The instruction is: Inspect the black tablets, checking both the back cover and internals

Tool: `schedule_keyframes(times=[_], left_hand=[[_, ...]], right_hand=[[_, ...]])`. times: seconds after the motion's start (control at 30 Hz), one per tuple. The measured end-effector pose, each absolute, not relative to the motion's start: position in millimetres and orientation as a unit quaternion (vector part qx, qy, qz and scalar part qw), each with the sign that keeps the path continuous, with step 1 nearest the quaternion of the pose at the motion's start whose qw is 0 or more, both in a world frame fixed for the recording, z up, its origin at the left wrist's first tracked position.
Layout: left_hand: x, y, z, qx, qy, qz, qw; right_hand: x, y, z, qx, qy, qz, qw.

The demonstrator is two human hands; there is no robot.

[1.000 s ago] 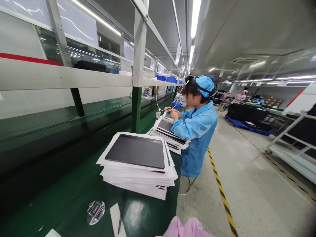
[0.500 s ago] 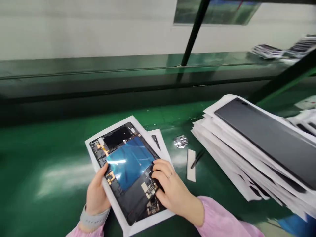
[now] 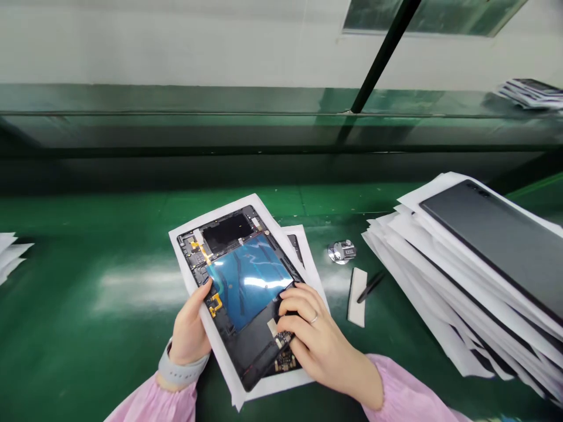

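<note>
An opened tablet lies tilted on a white sheet, its circuit boards and yellow-orange flex cables exposed. Blue film covers its middle and reflects the light. My left hand grips the tablet and sheet by the left edge, thumb on top. Curled over the lower right part of the tablet is my right hand, fingers bent together near the small circuit board. A dark elongated piece slants out from below those fingers; whether they pinch it is hidden. Another tablet on white sheet shows partly underneath.
To the right stands a tall stack of white sheets with a dark tablet panel on top. Between lie a shiny metal item, a pale block and a black tool. More sheets show at far left.
The view has turned left, so everything appears shifted to the right. My left hand keeps its hold on the tablet. The right fingers remain curled at its lower right.
</note>
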State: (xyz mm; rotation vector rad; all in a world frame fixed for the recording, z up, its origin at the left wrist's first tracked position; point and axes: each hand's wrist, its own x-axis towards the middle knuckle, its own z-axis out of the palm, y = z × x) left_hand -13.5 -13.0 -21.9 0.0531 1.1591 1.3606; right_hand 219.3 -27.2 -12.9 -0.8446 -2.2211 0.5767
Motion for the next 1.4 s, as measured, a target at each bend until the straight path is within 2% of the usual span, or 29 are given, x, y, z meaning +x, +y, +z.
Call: schedule_keyframes(times=[0.17,0.47,0.7,0.83,0.97,1.07,1.23,1.4], left_hand=[[-12,-10,-20,-0.01,0.515,0.554,0.654],[10,1,17,-0.12,0.525,0.532,0.654],[9,4,20,-0.102,0.519,0.537,0.657],[6,3,19,-0.114,0.528,0.53,0.654],[3,1,17,-0.111,0.532,0.52,0.659],[3,1,16,-0.118,0.537,0.533,0.643],[2,2,12,-0.134,0.5,0.508,0.689],[-4,-1,1,-0.034,0.407,0.496,0.766]], right_hand=[[218,-27,-14,-0.333,-0.831,0.259,0.362],[216,-25,-12,-0.335,-0.82,0.255,0.387],[219,-25,-9,-0.334,-0.834,0.245,0.364],[233,-21,-2,-0.308,-0.808,0.318,0.388],[249,-9,-7,-0.448,-0.674,0.337,0.482],[252,-3,-11,-0.504,-0.594,0.432,0.455],[244,-4,-6,-0.455,-0.495,0.616,0.41],[244,-5,-3,-0.447,-0.476,0.633,0.417]])
